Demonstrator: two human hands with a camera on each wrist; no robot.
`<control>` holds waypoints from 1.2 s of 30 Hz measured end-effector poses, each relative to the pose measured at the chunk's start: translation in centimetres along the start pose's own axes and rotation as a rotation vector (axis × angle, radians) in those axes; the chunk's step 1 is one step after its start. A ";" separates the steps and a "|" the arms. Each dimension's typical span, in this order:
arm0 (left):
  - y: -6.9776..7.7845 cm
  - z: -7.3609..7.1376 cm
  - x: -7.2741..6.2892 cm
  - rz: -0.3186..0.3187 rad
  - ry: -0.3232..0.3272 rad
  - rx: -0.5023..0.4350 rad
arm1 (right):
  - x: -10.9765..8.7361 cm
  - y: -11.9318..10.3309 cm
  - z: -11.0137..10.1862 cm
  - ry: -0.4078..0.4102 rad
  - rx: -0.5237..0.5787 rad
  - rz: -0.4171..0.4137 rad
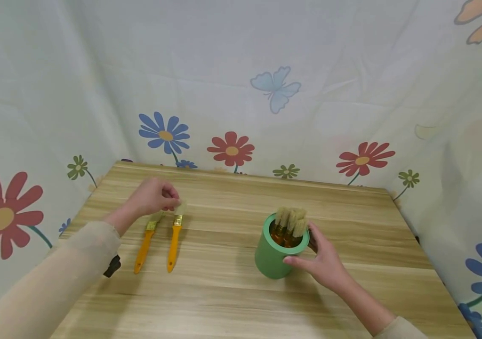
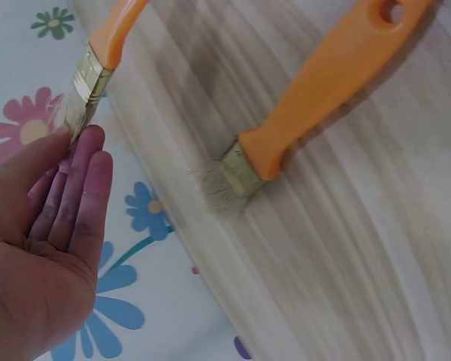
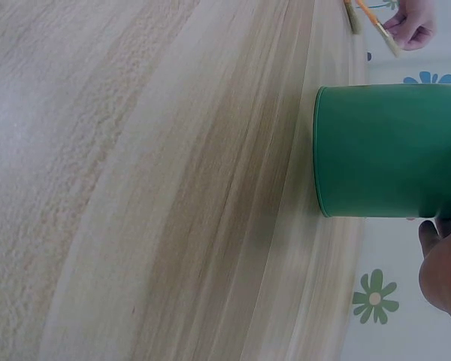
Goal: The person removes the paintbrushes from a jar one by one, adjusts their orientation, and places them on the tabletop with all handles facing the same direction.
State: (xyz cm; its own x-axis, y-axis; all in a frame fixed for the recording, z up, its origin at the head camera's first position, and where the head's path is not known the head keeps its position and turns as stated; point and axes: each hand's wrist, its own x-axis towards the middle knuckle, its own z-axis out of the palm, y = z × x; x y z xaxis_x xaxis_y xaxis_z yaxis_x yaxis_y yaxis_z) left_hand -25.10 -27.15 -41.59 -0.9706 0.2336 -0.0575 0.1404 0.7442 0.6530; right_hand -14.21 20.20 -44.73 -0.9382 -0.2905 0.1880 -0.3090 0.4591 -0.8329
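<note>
Fingers of the left hand (image 1: 155, 195) are pinching brush A (image 1: 175, 236) at its bristle tips, thumb and fingertips pressing together on the hairs. Brush A is sloping, its bristle end rising above the table (image 1: 224, 226) and its orange handle pointing toward the near side. Whether the handle's end is touching the wood: cannot tell. Brush B (image 1: 145, 246), also orange-handled with a metal collar, is lying on the table just left of A, bristles pointing away.

Right hand (image 1: 325, 263) is gripping the green cup (image 1: 271, 259) from its right side: thumb resting on the near wall, the other fingers curling round the far side, partly hidden. The cup is occupying a spot right of centre, well apart from A and B, mouth facing up. Several more brushes (image 1: 291, 221) are standing in it, pale bristles showing above the rim; count unclear, as the heads are crowding together.

Pale sleeves (image 1: 71, 268) are showing on both arms. Behind the table a white cloth (image 1: 207, 56) is hanging, bearing printed flowers (image 1: 230, 149) and a light blue butterfly (image 1: 276, 89).
</note>
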 end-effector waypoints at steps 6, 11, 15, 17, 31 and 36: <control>-1.3 0.9 0.2 -0.026 0.014 0.000 | 0.1 0.1 0.0 0.004 0.001 -0.003; -2.0 1.7 0.4 -0.006 0.033 0.016 | 0.1 0.0 0.0 0.004 0.002 -0.006; -2.3 2.2 0.6 0.010 0.053 0.032 | 0.1 0.0 -0.1 0.004 0.001 -0.006; -2.5 2.4 0.7 0.018 0.060 0.047 | 0.1 0.0 -0.1 0.004 0.000 -0.005; -2.7 3.1 1.0 0.004 0.064 0.113 | 0.1 0.0 -0.2 0.002 0.006 -0.013; -2.7 3.2 1.0 0.000 0.061 0.117 | 0.0 0.0 -0.2 0.002 0.001 -0.008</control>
State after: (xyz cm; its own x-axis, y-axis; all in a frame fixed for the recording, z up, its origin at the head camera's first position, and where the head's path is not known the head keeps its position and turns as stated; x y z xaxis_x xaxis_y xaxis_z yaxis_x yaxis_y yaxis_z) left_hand -25.86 -26.95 -45.84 -0.9802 0.1980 -0.0087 0.1593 0.8130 0.5601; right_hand -14.26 20.35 -44.63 -0.9361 -0.2922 0.1956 -0.3162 0.4564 -0.8317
